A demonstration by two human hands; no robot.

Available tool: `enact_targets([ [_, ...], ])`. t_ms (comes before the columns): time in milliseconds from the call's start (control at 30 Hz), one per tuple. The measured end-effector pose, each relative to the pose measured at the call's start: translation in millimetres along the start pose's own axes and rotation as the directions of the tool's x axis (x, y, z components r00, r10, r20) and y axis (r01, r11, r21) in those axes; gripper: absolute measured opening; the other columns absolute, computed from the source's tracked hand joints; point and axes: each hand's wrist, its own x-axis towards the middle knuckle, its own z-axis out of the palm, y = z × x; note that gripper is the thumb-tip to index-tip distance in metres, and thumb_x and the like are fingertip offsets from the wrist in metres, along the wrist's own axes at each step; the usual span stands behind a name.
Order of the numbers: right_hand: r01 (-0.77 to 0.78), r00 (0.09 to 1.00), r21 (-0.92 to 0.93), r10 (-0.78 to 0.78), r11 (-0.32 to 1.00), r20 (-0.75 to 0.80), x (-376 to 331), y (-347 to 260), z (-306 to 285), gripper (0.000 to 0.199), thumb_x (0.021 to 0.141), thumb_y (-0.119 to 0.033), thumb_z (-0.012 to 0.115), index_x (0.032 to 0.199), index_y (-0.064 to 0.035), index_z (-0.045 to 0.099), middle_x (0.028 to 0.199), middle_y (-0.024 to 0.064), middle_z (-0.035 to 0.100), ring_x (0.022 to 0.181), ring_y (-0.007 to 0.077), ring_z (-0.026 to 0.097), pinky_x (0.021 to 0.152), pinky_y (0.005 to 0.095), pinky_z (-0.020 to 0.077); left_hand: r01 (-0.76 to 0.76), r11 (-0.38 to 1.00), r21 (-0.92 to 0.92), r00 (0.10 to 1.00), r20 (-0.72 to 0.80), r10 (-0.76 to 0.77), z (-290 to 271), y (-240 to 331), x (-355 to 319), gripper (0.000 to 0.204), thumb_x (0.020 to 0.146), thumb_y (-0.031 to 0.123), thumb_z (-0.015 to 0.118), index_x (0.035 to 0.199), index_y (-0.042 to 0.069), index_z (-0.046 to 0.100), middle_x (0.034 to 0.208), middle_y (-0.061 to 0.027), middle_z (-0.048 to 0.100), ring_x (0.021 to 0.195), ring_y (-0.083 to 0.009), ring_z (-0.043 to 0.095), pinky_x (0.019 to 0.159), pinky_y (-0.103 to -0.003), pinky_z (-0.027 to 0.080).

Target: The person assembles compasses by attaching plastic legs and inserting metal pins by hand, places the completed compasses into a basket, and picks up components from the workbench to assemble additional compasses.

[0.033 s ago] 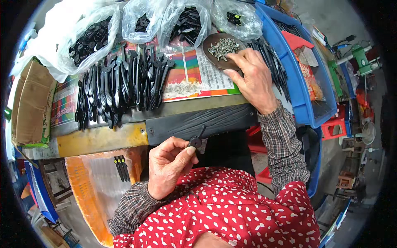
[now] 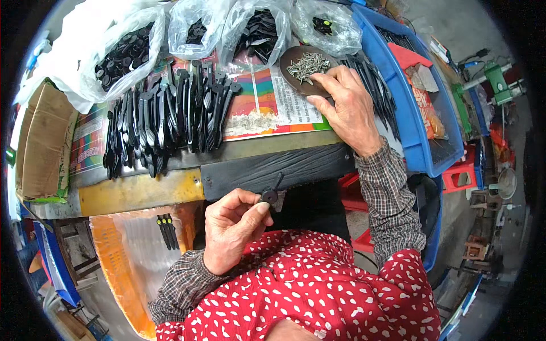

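My left hand pinches a black part with a round disc head between thumb and fingers. A thin black strip sticks up from its disc, and the part is just off the bench's front edge. My right hand reaches over a brown bowl of small silvery screws or rivets. Its fingertips touch the metal pieces at the bowl's near side, while the thumb stays apart from them. Nothing shows in that hand. Left of the bowl, long black plastic pieces lie in a dense row.
Plastic bags of black parts line the back. A blue crate stands at the right, a cardboard box at the left. Below the bench's dark front board, an orange-sided container holds several black pieces with yellow dots.
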Motion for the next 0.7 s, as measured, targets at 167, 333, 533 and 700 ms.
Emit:
enact_targets([
  [167,0.031,0.999,-0.036,-0.031,0.999,0.018,1.6,5.0,4.8,0.037,0.071,-0.018,0.073,0.103,-0.0019,0.061,0.093,0.0106,0.052,0.091,0.0271,0.051,0.076,0.0374,0.0454,0.021,0.999,0.029,1.000,0.014,-0.021,-0.5,2.6,-0.1,0.007,0.089,0.005,0.059,0.092,-0.001,0.059,0.071,-0.0043,0.063,0.050,-0.0019,0.048,0.044,-0.016,0.037],
  [333,0.032,0.999,-0.048,-0.031,0.998,0.019,2.4,6.9,6.7,0.037,0.071,-0.020,0.074,0.101,-0.0021,0.061,0.093,0.0104,0.052,0.092,0.0273,0.051,0.077,0.0373,0.0457,0.023,0.999,0.043,1.000,0.002,-0.023,-0.9,2.3,1.1,0.007,0.089,0.005,0.059,0.092,-0.001,0.059,0.071,-0.0038,0.063,0.050,-0.0014,0.047,0.045,-0.016,0.037],
  [533,0.027,0.999,-0.029,-0.027,0.999,0.021,0.6,7.1,1.6,0.035,0.072,-0.021,0.072,0.098,0.0003,0.063,0.092,0.0109,0.054,0.088,0.0276,0.052,0.077,0.0363,0.0443,0.011,0.999,0.031,1.000,0.013,-0.011,-0.4,1.7,0.4,0.007,0.089,0.005,0.059,0.092,-0.001,0.059,0.071,-0.0035,0.063,0.051,-0.0013,0.048,0.045,-0.016,0.038],
  [700,0.024,1.000,0.002,-0.024,1.000,0.019,-1.7,7.3,0.8,0.025,0.071,-0.014,0.070,0.091,-0.0009,0.064,0.086,0.0100,0.056,0.086,0.0266,0.053,0.075,0.0363,0.0435,0.005,0.999,0.042,1.000,-0.003,-0.005,0.1,-0.6,-2.2,0.007,0.089,0.006,0.059,0.092,-0.001,0.059,0.071,-0.0037,0.063,0.051,-0.0019,0.048,0.045,-0.016,0.038],
])
